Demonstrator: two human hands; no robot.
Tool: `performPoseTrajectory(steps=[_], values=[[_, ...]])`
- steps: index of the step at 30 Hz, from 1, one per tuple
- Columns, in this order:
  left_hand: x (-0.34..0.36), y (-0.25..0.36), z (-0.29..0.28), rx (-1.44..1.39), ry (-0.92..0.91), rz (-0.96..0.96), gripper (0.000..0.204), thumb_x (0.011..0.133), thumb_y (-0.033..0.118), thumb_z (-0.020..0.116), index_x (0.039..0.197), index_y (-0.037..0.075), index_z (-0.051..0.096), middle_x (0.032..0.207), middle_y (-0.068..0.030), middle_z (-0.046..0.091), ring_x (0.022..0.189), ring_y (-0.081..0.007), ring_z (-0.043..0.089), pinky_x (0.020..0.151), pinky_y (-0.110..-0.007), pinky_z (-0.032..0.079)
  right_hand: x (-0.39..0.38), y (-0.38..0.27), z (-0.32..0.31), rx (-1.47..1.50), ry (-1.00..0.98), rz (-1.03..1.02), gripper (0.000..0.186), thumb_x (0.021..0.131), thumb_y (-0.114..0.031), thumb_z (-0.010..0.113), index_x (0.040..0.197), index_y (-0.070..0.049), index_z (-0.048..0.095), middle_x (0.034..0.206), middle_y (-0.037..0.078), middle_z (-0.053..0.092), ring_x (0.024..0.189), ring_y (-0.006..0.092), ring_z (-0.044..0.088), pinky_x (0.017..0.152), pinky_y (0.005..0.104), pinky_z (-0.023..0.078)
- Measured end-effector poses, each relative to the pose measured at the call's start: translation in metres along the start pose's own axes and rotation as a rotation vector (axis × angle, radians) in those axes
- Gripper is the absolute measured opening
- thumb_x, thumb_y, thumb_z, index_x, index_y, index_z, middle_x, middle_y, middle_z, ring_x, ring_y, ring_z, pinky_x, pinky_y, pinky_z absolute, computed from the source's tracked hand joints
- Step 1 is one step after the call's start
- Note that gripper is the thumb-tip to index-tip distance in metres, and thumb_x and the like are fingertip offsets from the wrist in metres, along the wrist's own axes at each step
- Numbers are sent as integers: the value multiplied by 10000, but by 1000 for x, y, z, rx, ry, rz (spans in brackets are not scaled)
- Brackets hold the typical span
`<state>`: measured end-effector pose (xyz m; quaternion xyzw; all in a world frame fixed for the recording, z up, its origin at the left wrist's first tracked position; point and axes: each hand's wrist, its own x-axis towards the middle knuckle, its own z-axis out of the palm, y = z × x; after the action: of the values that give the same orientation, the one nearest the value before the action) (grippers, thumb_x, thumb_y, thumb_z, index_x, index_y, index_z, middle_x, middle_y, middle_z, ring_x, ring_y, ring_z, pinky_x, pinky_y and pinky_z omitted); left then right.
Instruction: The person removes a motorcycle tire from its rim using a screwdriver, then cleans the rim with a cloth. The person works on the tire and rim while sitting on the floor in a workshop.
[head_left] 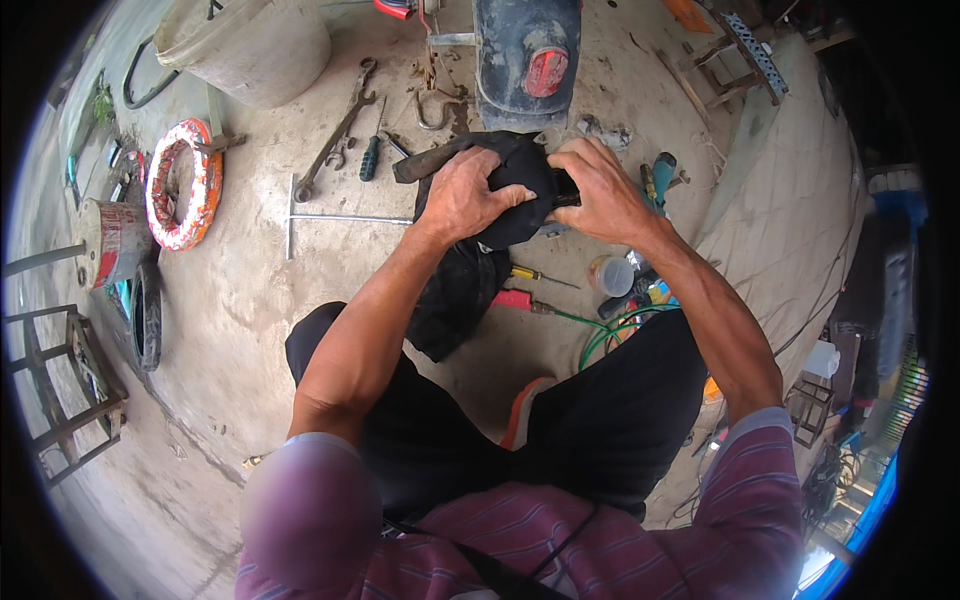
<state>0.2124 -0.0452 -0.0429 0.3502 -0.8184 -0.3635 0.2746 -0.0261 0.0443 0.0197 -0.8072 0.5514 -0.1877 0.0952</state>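
Head view: left hand [468,195] grips black rubber inner tube [470,270], fingers curled and pressed over its top fold. Right hand [598,190] clamps tube's other edge, fingers pinching rubber. Tube hangs at centre, above knees. Large wrench [335,130] at 11 o'clock, bucket [245,45] beyond; screwdriver [540,274] at 3 o'clock of tube.

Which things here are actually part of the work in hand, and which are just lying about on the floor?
In hand:
- black rubber tube, gripped by both hands
- left hand
- right hand

Lying about:
- large spanner
- T-handle wrench
- green-handled screwdriver
- red-handled screwdriver
- orange and white ring
- bucket
- green hose
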Motion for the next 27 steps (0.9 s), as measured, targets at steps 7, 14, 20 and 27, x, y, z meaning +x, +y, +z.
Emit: performPoseTrajectory(steps=[7,14,20,27], values=[[4,18,7,193,6,10,707,758,584,940,1060,-17,723,1057,-209,728,1049,-435,694,912,-521,557,-13,1,25,89,200,97,614,691,-118,872,1260,-45,656,1279,151,639,1242,398,578,1070,492,472],[-25,-29,25,25,61,76,642,860,463,919,1297,45,705,1224,-194,720,1130,-447,657,984,-501,541,-14,17,18,131,241,75,593,641,-133,832,1209,-84,671,1243,121,652,1211,385,585,1073,496,471],[-46,-118,30,-551,14,-119,538,956,394,886,1316,35,711,1285,-99,711,1289,-255,636,1113,-412,495,-16,40,16,141,288,145,575,649,-165,833,1199,-108,676,1228,114,656,1216,376,588,1101,494,461],[5,6,29,17,94,-48,512,828,383,956,1018,-24,712,1029,-199,672,1018,-410,633,914,-502,532,-16,28,27,77,309,146,649,643,-202,873,1245,-102,654,1248,125,624,1200,392,583,1080,514,456]])
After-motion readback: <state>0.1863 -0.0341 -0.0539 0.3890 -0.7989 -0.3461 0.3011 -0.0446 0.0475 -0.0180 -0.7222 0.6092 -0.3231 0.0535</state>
